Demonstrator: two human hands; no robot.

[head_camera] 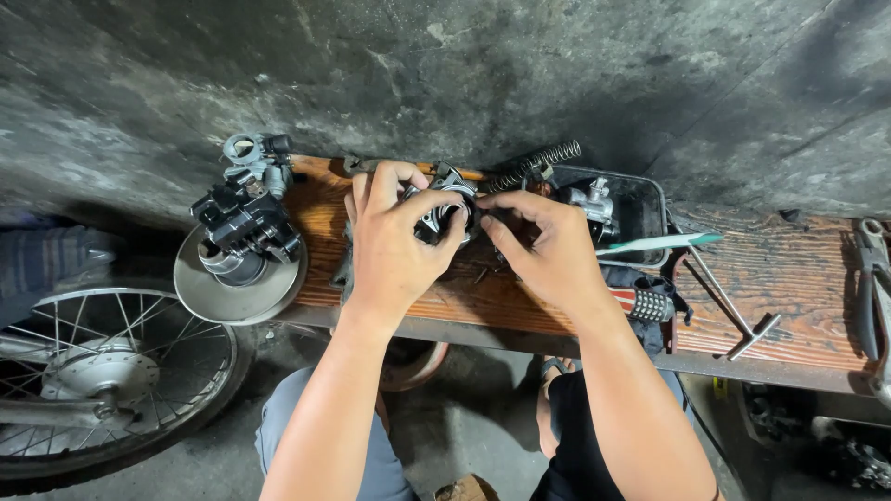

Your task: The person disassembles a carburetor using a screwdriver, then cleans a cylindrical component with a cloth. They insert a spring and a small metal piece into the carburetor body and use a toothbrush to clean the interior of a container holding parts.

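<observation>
Carburetor body (445, 211), small and metal, sits above the wooden worktop (780, 278), gripped in the left hand (394, 246); the right hand (548, 246) pinches at its near side. Judging by loose small parts under the hands, work looks midway, reassembly unfinished.

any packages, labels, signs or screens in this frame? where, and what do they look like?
None in view: no package, label, sign or screen.
Black tray: rectangular, open, at the back of the wooden bench, holding a metal part.
Both hands, left hand and right hand, hold a small metal assembly.
</observation>
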